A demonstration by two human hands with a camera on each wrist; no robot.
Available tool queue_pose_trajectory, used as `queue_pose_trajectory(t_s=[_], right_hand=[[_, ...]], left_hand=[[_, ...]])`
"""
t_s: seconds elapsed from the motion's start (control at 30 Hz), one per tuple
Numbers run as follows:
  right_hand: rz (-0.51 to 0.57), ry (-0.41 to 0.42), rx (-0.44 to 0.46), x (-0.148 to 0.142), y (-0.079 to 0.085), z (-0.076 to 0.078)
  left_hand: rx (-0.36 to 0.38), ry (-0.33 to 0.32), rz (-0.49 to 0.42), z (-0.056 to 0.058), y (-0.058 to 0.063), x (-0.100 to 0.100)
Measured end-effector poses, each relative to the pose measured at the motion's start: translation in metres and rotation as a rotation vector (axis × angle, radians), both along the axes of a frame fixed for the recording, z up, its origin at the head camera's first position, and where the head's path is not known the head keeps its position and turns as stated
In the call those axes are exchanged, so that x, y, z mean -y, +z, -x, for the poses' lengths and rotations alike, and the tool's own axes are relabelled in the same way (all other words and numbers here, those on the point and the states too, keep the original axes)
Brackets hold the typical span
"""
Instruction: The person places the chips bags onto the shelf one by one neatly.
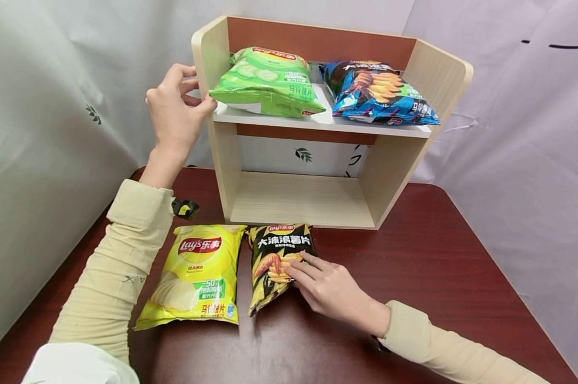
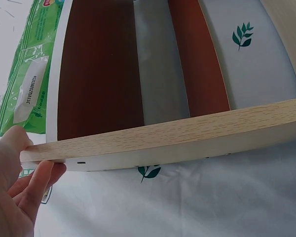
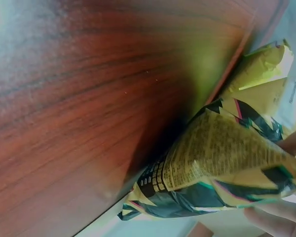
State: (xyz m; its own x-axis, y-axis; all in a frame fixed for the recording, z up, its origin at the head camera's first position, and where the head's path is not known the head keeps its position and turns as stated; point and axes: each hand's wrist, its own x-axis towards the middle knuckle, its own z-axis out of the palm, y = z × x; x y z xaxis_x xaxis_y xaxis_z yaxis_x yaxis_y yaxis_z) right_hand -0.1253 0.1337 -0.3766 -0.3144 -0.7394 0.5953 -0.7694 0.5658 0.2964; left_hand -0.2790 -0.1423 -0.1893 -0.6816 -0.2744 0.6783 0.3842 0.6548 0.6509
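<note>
My left hand [image 1: 175,109] grips the left side panel of a small wooden shelf [image 1: 300,200], thumb at the front edge and fingers on the outer face. In the left wrist view a green chip bag [image 2: 32,69] lies just beside the thumb. My right hand [image 1: 334,290] holds the right side of a black and gold chip bag [image 1: 271,285], fingers over its front; the thumb is hidden in the head view. In the right wrist view, this bag's printed back [image 3: 212,148] faces the camera, with fingers at its edges.
A yellow chip bag [image 1: 199,274] lies flat on the dark red table [image 1: 413,256], left of the black one. A blue chip bag [image 1: 380,93] sits on the upper board [image 1: 324,96], right of the green bag. Pale curtains [image 1: 519,138] surround the table.
</note>
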Motion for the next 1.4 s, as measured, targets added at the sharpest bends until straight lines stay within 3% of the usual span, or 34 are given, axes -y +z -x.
queue_pose_trajectory(t_s=[0.77, 1.07, 1.4], right_hand=[[0.139, -0.017, -0.116, -0.011, 0.027, 0.012], [0.153, -0.036, -0.133, -0.012, 0.04, 0.028], [0.165, -0.069, -0.141, 0.006, 0.046, 0.057]], left_hand=[[-0.026, 0.003, 0.017, 0.001, -0.001, 0.001], [-0.031, 0.003, 0.025, 0.001, -0.001, 0.0], [-0.042, 0.003, 0.022, 0.002, -0.001, 0.001]])
